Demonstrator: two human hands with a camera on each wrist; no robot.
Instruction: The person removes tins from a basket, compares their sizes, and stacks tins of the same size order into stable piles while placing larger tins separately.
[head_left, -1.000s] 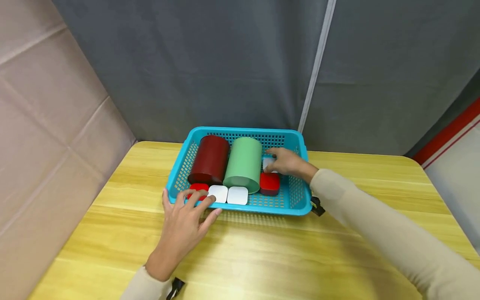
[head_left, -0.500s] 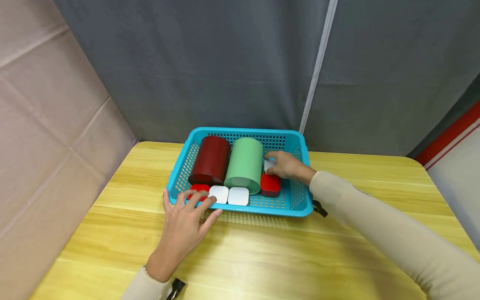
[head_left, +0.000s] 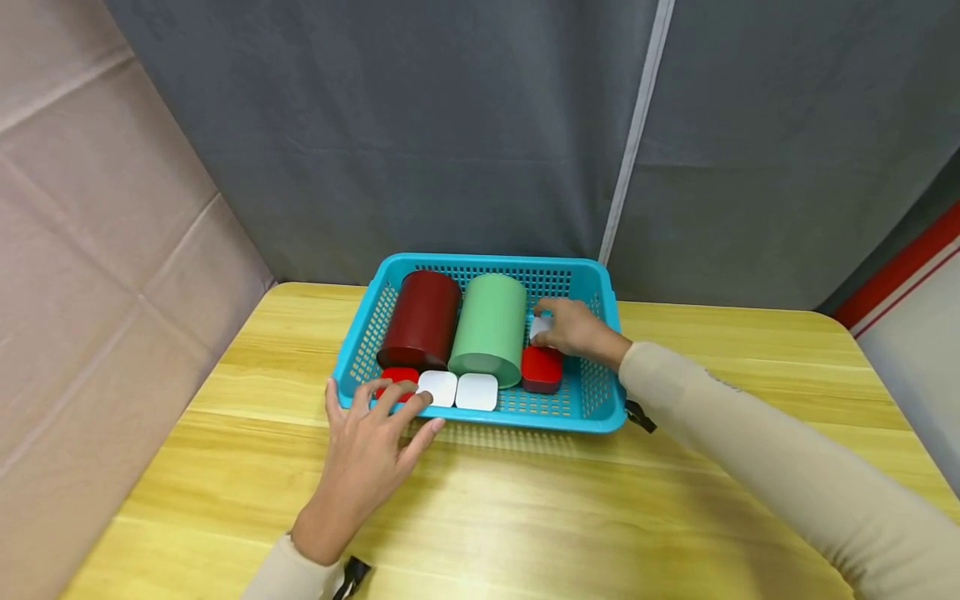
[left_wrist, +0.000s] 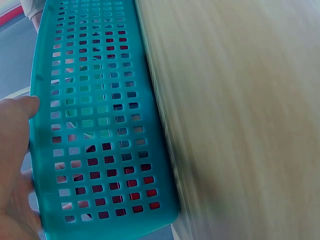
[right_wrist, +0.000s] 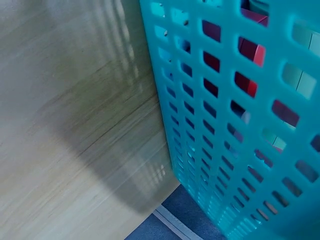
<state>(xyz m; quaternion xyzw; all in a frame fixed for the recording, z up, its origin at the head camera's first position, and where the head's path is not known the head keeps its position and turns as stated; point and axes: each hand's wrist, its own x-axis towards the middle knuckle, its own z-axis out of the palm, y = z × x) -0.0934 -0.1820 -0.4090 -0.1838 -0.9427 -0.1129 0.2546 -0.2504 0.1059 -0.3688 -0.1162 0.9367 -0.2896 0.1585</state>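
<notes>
In the head view, my right hand (head_left: 579,330) reaches into the blue plastic basket (head_left: 547,422) and pinches a small white rounded-square block (head_left: 537,330) between thumb and fingers. This block lies behind a red rounded block (head_left: 542,363), right of the light green cylinder (head_left: 489,321). My left hand (head_left: 367,446) rests on the basket's front left rim with spread, relaxed fingers reaching over a red block (head_left: 402,374). Two white blocks (head_left: 476,392) lie beside it along the front. A dark red cylinder (head_left: 422,315) lies at left. The right wrist view hides the right hand behind the basket wall (right_wrist: 200,125).
The basket stands on a wood-grain table (head_left: 480,517), near its back edge. A grey curtain (head_left: 450,150) hangs behind. On the left is a pale fabric wall (head_left: 105,275). A red and white panel (head_left: 922,292) stands at the right.
My right fingers have closed from a wider spread onto the white block and moved slightly right. The left hand and the basket hold their place.
</notes>
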